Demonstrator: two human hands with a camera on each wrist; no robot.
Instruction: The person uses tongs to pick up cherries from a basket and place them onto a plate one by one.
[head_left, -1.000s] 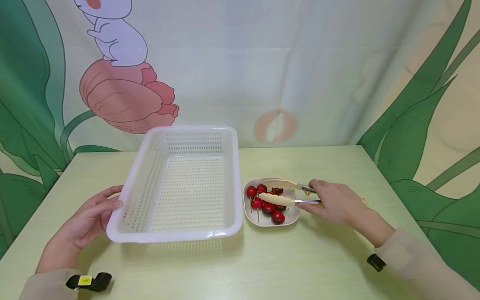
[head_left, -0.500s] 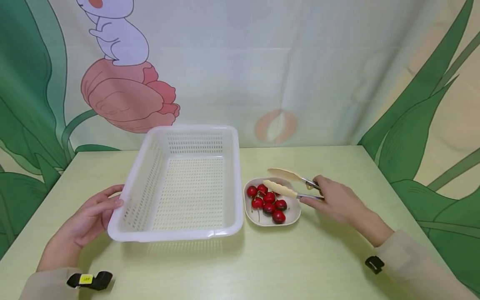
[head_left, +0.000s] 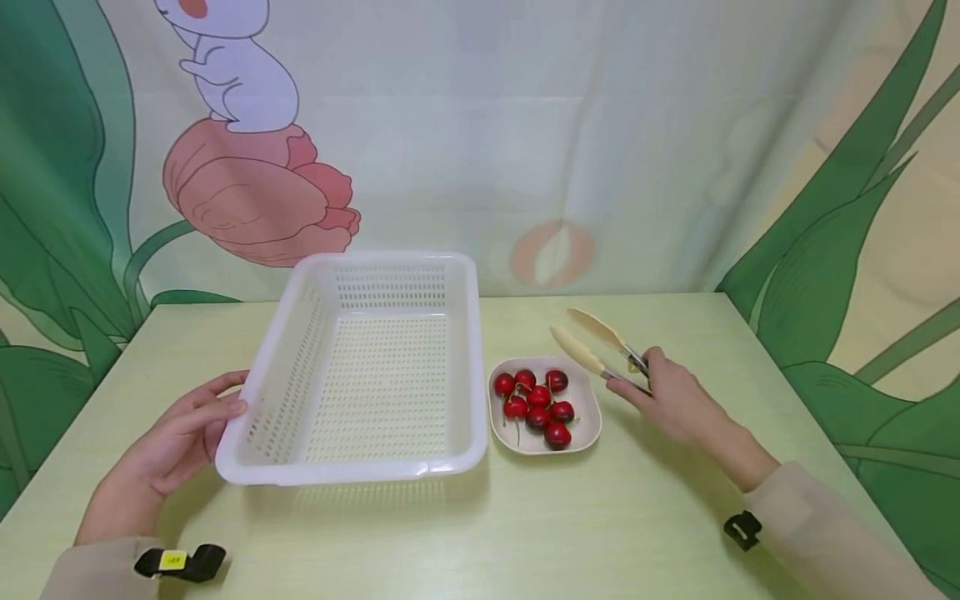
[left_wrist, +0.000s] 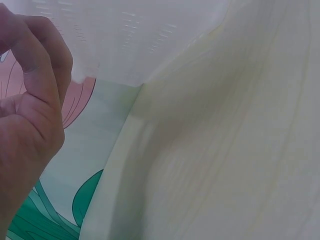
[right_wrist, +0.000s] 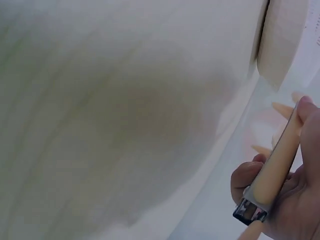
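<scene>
In the head view my left hand (head_left: 168, 442) holds the left rim of a white perforated plastic basket (head_left: 352, 475), thumb on top of the rim. The basket is tilted, and nothing lies in it. From the left wrist view, bent fingers (left_wrist: 42, 60) show beside the basket's side (left_wrist: 130, 45). My right hand (head_left: 686, 400) grips metal tongs with cream tips (head_left: 581, 350); the tips are spread, with nothing between them. The tongs (right_wrist: 277, 165) also cross the palm in the right wrist view. Several red cherries (head_left: 538, 396) lie in a small pale dish (head_left: 588, 412) between basket and tongs.
A light green table (head_left: 555, 533) lies under everything. Behind its far edge hangs a printed curtain (head_left: 645, 167). Dark bands with small devices (head_left: 742, 530) sit at both wrists.
My right hand has lifted the tongs off the cherries and drawn them back, up and to the right, past the dish's edge. The left hand and basket have stayed nearly still.
</scene>
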